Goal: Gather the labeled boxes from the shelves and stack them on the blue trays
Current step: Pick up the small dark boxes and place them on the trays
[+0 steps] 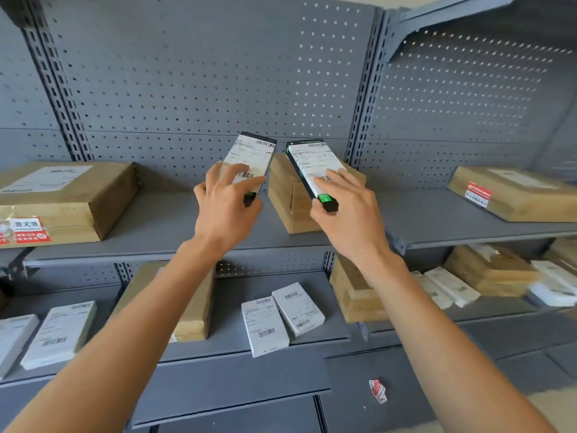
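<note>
My left hand (226, 204) grips a slim black box with a white shipping label (253, 154), held up in front of the upper shelf. My right hand (346, 210) grips a second slim black box with a white label and a green end (312, 165), tilted beside the first. Both boxes are lifted off the shelf, in front of a brown cardboard box (287, 201). No blue tray is in view.
The grey upper shelf (175, 226) carries brown parcels at the left (62, 195) and right (515, 192). The lower shelf holds two white labelled boxes (281, 317), more white boxes at the left (53, 332) and right, and cardboard boxes. A red-and-white scrap (378, 390) lies below.
</note>
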Available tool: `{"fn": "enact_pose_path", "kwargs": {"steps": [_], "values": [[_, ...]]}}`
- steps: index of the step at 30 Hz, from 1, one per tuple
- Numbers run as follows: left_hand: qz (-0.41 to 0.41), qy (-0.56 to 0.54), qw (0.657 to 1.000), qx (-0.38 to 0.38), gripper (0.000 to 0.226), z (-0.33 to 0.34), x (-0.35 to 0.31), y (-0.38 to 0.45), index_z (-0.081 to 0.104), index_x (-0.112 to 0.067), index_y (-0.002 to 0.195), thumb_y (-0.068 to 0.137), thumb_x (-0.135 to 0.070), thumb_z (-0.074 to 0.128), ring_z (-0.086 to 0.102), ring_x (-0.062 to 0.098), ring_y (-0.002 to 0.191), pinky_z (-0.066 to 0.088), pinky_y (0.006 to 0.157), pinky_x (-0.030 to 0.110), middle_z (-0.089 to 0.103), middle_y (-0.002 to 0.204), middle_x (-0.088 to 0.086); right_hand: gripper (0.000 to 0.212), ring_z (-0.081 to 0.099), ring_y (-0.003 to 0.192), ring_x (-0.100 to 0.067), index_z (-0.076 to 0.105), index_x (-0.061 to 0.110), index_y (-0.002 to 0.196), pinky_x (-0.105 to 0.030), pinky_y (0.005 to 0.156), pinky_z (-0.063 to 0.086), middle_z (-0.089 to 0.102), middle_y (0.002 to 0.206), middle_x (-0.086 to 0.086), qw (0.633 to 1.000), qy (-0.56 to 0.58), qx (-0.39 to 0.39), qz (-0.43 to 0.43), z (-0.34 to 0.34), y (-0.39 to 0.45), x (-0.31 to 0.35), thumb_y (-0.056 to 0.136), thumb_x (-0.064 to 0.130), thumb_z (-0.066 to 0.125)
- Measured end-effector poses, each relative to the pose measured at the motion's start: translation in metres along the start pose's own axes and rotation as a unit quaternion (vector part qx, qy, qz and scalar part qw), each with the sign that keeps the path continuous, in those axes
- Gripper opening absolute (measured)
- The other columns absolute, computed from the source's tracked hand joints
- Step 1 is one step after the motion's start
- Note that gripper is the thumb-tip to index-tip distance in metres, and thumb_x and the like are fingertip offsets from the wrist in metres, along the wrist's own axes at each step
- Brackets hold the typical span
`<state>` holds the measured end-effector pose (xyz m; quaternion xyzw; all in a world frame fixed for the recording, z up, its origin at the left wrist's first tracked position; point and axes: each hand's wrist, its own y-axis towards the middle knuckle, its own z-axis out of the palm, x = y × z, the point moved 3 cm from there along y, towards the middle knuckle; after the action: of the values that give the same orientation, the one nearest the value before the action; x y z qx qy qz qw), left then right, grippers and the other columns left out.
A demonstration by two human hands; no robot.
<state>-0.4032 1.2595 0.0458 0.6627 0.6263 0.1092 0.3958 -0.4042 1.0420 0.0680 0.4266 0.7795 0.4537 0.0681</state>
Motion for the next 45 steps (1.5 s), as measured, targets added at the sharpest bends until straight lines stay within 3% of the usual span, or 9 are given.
{"fn": "enact_pose_path", "kwargs": {"steps": [5, 9, 13, 24, 28, 33, 38, 45], "values": [[0.058, -0.032, 0.998, 0.016, 0.035, 0.025, -0.073, -0.020, 0.070, -0.035, 0.120, 0.087, -0.026, 0.065, 0.033, 0.034, 0.139, 0.030, 0.097, 0.051, 0.053, 0.139, -0.004, 0.031, 0.053, 0.127, -0.028, 0.072, 0.008, 0.116, -0.050, 0.098, 0.051, 0.068, 0.125, -0.010, 0.999, -0.023, -0.012, 0.039, -0.060, -0.036, -0.048, 0.086, 0.014, 0.066], [0.088, -0.038, 0.995, 0.035, 0.035, 0.047, -0.126, -0.035, 0.070, -0.036, 0.121, 0.088, -0.022, 0.068, 0.035, 0.034, 0.138, 0.031, 0.097, 0.053, 0.054, 0.138, -0.004, 0.023, 0.054, 0.118, -0.030, 0.072, 0.005, 0.106, -0.052, 0.088, 0.054, 0.069, 0.114, -0.013, 0.996, -0.067, -0.021, 0.058, -0.107, -0.070, -0.079, 0.085, 0.013, 0.066], [0.118, -0.043, 0.989, 0.081, 0.036, 0.079, -0.182, -0.051, 0.071, -0.036, 0.120, 0.088, -0.021, 0.066, 0.033, 0.038, 0.139, 0.033, 0.097, 0.057, 0.053, 0.139, -0.003, 0.025, 0.055, 0.114, -0.030, 0.073, 0.006, 0.108, -0.049, 0.085, 0.054, 0.069, 0.110, -0.015, 0.991, -0.099, -0.036, 0.082, -0.152, -0.107, -0.115, 0.084, 0.013, 0.067], [0.202, -0.124, 0.958, 0.161, 0.033, 0.157, -0.328, -0.088, 0.071, -0.038, 0.122, 0.093, -0.023, 0.064, 0.029, 0.037, 0.140, 0.029, 0.100, 0.052, 0.051, 0.141, 0.000, 0.033, 0.051, 0.125, -0.024, 0.071, 0.008, 0.119, -0.043, 0.099, 0.047, 0.067, 0.126, -0.011, 0.966, -0.162, -0.059, 0.191, -0.259, -0.201, -0.201, 0.087, 0.013, 0.069], [0.223, -0.149, 0.946, 0.183, 0.033, 0.188, -0.366, -0.095, 0.071, -0.037, 0.122, 0.093, -0.022, 0.065, 0.029, 0.034, 0.141, 0.029, 0.099, 0.049, 0.051, 0.140, -0.001, 0.020, 0.051, 0.109, -0.027, 0.072, 0.003, 0.100, -0.047, 0.085, 0.053, 0.068, 0.107, -0.016, 0.954, -0.199, -0.059, 0.216, -0.282, -0.221, -0.232, 0.081, 0.009, 0.068], [0.240, -0.173, 0.931, 0.215, 0.032, 0.238, -0.406, -0.092, 0.071, -0.036, 0.120, 0.091, -0.024, 0.065, 0.032, 0.035, 0.138, 0.031, 0.102, 0.054, 0.051, 0.141, -0.001, 0.020, 0.051, 0.105, -0.023, 0.073, 0.003, 0.097, -0.036, 0.083, 0.046, 0.070, 0.102, -0.015, 0.940, -0.233, -0.075, 0.238, -0.299, -0.239, -0.273, 0.078, 0.007, 0.073], [0.252, -0.195, 0.916, 0.243, 0.035, 0.292, -0.453, -0.076, 0.067, -0.038, 0.128, 0.094, -0.028, 0.063, 0.028, 0.034, 0.141, 0.026, 0.107, 0.053, 0.046, 0.148, -0.001, 0.020, 0.055, 0.104, -0.026, 0.074, 0.004, 0.099, -0.045, 0.079, 0.053, 0.070, 0.104, -0.014, 0.924, -0.278, -0.066, 0.254, -0.316, -0.240, -0.324, 0.080, 0.008, 0.075], [0.272, -0.247, 0.900, 0.236, 0.030, 0.355, -0.519, -0.029, 0.068, -0.039, 0.126, 0.097, -0.033, 0.061, 0.027, 0.034, 0.142, 0.027, 0.106, 0.052, 0.047, 0.149, 0.000, 0.037, 0.048, 0.133, -0.025, 0.068, 0.015, 0.127, -0.047, 0.102, 0.044, 0.062, 0.136, -0.006, 0.894, -0.316, -0.028, 0.315, -0.344, -0.220, -0.404, 0.091, 0.022, 0.068]]}}
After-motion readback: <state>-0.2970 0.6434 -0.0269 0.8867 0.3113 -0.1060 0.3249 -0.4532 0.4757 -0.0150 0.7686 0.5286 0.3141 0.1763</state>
